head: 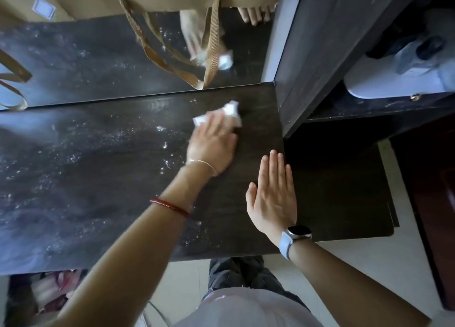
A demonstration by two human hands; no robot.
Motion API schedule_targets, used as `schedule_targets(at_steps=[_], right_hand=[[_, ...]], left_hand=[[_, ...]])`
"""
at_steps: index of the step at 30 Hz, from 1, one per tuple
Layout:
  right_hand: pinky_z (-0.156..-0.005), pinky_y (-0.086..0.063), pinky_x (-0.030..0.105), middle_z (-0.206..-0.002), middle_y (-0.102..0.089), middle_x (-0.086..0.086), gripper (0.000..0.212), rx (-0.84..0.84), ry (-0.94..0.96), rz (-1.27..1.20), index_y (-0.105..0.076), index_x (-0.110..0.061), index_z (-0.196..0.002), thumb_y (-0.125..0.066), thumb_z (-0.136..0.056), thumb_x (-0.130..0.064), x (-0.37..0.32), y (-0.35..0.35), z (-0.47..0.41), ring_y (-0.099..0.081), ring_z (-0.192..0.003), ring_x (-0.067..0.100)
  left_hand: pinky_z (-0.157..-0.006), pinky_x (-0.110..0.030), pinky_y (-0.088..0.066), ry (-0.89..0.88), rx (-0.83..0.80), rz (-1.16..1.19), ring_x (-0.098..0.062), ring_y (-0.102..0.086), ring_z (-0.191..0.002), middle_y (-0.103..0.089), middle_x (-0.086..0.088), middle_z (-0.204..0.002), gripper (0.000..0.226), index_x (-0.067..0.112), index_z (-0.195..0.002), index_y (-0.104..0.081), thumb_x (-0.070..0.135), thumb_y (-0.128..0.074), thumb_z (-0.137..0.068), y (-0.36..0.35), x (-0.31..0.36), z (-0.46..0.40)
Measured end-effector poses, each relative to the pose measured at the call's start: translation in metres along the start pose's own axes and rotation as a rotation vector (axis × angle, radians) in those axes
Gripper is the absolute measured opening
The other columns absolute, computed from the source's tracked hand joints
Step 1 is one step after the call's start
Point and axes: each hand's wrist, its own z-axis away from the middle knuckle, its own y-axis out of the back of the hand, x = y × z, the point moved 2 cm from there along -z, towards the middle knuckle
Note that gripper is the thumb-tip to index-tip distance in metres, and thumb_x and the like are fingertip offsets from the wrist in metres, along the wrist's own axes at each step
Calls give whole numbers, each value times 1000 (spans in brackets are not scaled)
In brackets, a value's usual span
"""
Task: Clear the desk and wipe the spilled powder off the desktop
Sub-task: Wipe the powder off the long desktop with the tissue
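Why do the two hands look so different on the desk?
The left hand presses a crumpled white tissue onto the dusty part of the desktop, far forward near the mirror; the right hand holds nothing and lies flat with straight fingers at the desk's cleaner right edge. The left wrist wears a thin chain and a red string; the right wears a watch. Both are bare and palm-down.
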Motion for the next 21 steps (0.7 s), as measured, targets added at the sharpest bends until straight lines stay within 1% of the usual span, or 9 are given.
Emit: schedule_targets(at_steps=[2,4,6,9,11,13,16,18,21], right_hand=[[-115,-5,38,-149,-23,22,61,1,-5,6,-26,3,-140,-26,-88,-30,0,0,0,-18,-139,30],[-115,-5,37,-148,-24,22,61,5,-7,3,-27,3,-140,-27,-88,-30,1,0,0,-19,-139,30],[-114,-7,37,-148,-25,22,61,10,-6,-6,-27,2,-140,-28,-88,-30,1,-1,0,-20,-139,30],[-114,-6,37,-149,-23,21,62,3,-1,2,-24,1,-141,-27,-88,-31,1,-1,-1,-17,-140,29],[-114,-5,37,-150,-22,21,62,-3,-10,7,-23,2,-141,-27,-88,-31,0,-1,-1,-16,-140,29],[-115,-6,38,-150,-21,21,63,-11,-17,7,-23,2,-141,-27,-88,-31,0,-1,-1,-16,-140,29],[-114,-10,39,-149,-24,21,62,-9,-18,-2,-26,2,-140,-29,-87,-31,0,-1,-1,-18,-140,29],[-114,-11,39,-149,-25,21,62,-2,-25,-11,-28,1,-140,-29,-87,-30,1,-2,-1,-20,-139,29],[-113,-12,38,-148,-28,20,61,2,-31,-14,-30,0,-139,-28,-87,-32,2,-3,-1,-24,-138,30]], left_hand=[[-112,-40,-18,-153,-99,38,-27,-16,-141,-23,-8,-152,52,18,-141,-29,37,-20,-94,-10,37,4],[-112,-37,-15,-116,-94,32,-23,-12,-142,-19,-3,-154,51,23,-141,-27,40,-18,-94,-9,32,-4],[-108,-40,-23,24,5,-1,-27,-19,-140,-24,-7,-152,53,22,-138,-32,41,-19,-91,0,-4,-14],[-109,-44,-22,350,57,27,-28,-16,-140,-21,-6,-153,44,24,-138,-30,32,-32,-94,12,-75,-8],[-110,-45,-19,507,55,33,-25,-12,-140,-17,-4,-154,43,26,-136,-28,31,-30,-93,22,-89,1],[-109,-45,-16,574,6,48,-25,-9,-140,-15,-2,-154,43,26,-136,-28,31,-29,-93,24,-77,-4],[-103,-44,-24,336,-5,10,-29,-19,-134,-24,1,-150,41,26,-133,-35,31,-33,-93,20,-24,-22],[-99,-42,-28,143,-13,18,-31,-24,-129,-24,6,-149,44,28,-137,-29,30,-34,-93,14,17,-31],[-96,-41,-30,28,-51,71,-32,-27,-126,-24,6,-150,49,26,-142,-20,29,-31,-95,9,50,-49]])
